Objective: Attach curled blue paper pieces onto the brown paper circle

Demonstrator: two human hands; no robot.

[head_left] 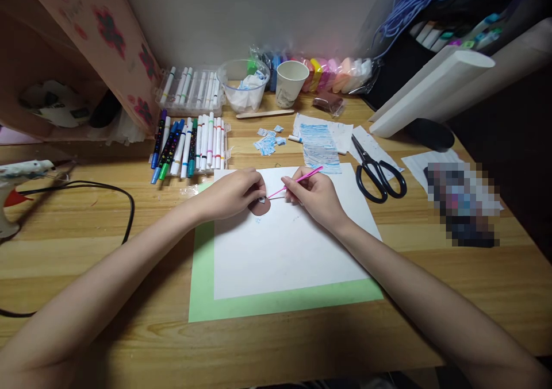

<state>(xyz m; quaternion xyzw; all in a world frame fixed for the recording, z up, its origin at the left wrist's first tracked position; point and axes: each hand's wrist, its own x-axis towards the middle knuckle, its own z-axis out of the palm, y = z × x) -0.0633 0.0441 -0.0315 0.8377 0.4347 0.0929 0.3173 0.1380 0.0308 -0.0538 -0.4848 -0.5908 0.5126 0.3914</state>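
Observation:
On a white sheet of paper [293,257], a flat brown clay piece [260,208] lies under the fingertips of my left hand [235,193]. The thumb and fingers there pinch a small white and blue paper scrap [262,200] against the clay. My right hand [314,196] grips a thin pink modelling tool [308,174] like a pen. Its tip points left and reaches the clay beside the scrap; whether it touches cannot be made out. Beneath the white sheet is a light green sheet [280,308].
Behind the sheets lie cut paper scraps [266,142], blue-coloured paper [319,145] and a wooden stick [265,114]. Black-handled scissors [375,173] rest at right. Markers [190,147], a plastic bowl [242,93] and a paper cup [291,84] stand behind. A glue gun [17,188] is far left.

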